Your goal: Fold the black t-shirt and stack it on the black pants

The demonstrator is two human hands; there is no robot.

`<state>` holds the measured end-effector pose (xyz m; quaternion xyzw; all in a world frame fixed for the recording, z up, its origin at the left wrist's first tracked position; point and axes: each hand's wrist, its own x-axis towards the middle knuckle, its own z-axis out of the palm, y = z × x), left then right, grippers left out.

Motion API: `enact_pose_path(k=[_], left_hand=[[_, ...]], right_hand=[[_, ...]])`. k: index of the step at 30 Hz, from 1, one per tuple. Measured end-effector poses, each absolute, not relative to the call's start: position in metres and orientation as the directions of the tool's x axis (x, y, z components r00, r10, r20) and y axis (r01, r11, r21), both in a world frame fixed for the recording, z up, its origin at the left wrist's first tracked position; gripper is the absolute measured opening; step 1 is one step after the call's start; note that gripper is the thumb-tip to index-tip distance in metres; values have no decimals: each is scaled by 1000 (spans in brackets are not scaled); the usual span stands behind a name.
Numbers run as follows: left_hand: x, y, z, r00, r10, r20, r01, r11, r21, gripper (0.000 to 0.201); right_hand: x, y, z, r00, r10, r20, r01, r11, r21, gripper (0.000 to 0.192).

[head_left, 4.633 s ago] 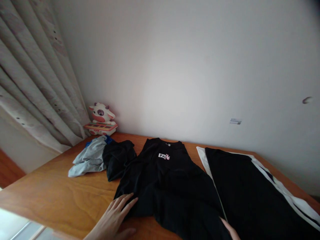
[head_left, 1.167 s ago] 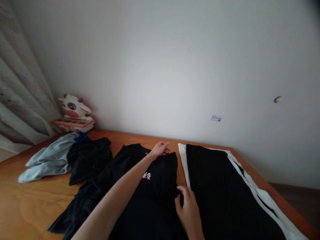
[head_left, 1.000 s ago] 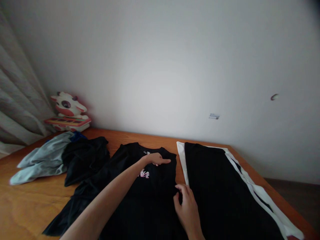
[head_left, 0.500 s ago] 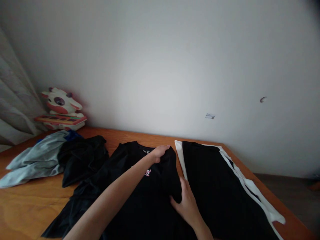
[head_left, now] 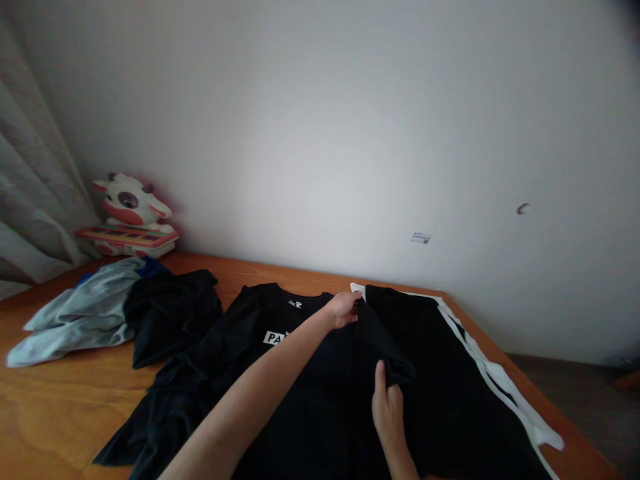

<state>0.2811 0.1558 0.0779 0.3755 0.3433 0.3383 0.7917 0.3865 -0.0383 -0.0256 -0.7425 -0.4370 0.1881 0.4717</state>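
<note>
A black T-shirt point(head_left: 305, 407) with a white lettered patch and a small neck print lies spread on the wooden table. My left hand point(head_left: 344, 309) reaches across it and pinches the cloth at the shoulder on the right side. Lower down, my right hand point(head_left: 388, 400) grips the edge of that side's sleeve, thumb on top, holding it slightly raised. My left forearm hides part of the chest print. Just right of the shirt lies a flat black garment point(head_left: 450, 393) with white beneath and along its edge; the raised sleeve overlaps it.
Crumpled grey clothing point(head_left: 95, 313) and a black bundle point(head_left: 173, 313) lie on the left of the wooden table point(head_left: 55, 407). A cow-shaped toy keyboard point(head_left: 131, 220) stands behind them by the curtain point(head_left: 35, 167). A white wall point(head_left: 320, 133) rises behind the table.
Both hands have moved right, drawing the shirt's shoulder and sleeve outward over the neighbouring garment. My right hand has closed on the sleeve edge. More of the lettered patch shows.
</note>
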Motion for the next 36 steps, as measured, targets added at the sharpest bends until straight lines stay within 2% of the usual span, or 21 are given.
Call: enact_pose_path(k=[2, 4, 7, 11, 14, 18, 19, 22, 23, 27, 30, 31, 33, 35, 36], left_hand=[[268, 161, 75, 476, 822, -314, -182, 441, 879, 25], [245, 167, 69, 394, 855, -339, -50, 388, 920, 28], [199, 171, 54, 294, 880, -374, 168, 338, 926, 30], [150, 160, 36, 297, 874, -384, 339, 279, 898, 36], [132, 146, 34, 374, 858, -351, 359, 215, 908, 35], [127, 132, 39, 459, 840, -290, 307, 156, 939, 62], [127, 131, 39, 451, 848, -277, 302, 147, 942, 61], [127, 126, 32, 393, 881, -264, 350, 123, 929, 52], [125, 124, 29, 376, 886, -271, 387, 115, 915, 47], [105, 107, 27, 345, 904, -253, 539, 30, 842, 27], [77, 83, 46, 357, 927, -114, 614, -140, 776, 22], [65, 73, 55, 378, 925, -42, 653, -234, 720, 21], [40, 53, 72, 464, 879, 110, 741, -453, 495, 24], [11, 34, 83, 510, 839, 187, 786, -543, 296, 37], [-3, 27, 84, 491, 846, 208, 810, -531, 248, 47]], right_hand=[[382, -41, -25, 401, 869, 289, 608, -16, -794, 53], [378, -42, -23, 200, 907, 371, 732, 113, -672, 40], [373, -42, -19, 8, 941, 338, 834, 180, -522, 53], [371, -41, -17, 14, 943, 332, 850, 164, -500, 50], [372, -42, -18, 18, 941, 337, 845, 166, -508, 48], [371, -44, -19, 2, 925, 380, 865, 189, -465, 54], [371, -44, -18, -12, 921, 389, 871, 200, -448, 51], [369, -45, -14, -40, 911, 410, 886, 222, -406, 21], [368, -45, -13, -43, 908, 416, 892, 223, -394, 17], [366, -44, -10, -106, 878, 467, 897, 286, -336, 24], [366, -45, -12, -195, 815, 546, 876, 395, -276, 22], [366, -45, -12, -226, 799, 557, 867, 426, -259, 21], [367, -46, -13, -288, 784, 550, 846, 477, -237, 20], [367, -47, -11, -345, 775, 529, 827, 518, -219, 22], [367, -47, -9, -370, 769, 521, 820, 534, -207, 22]])
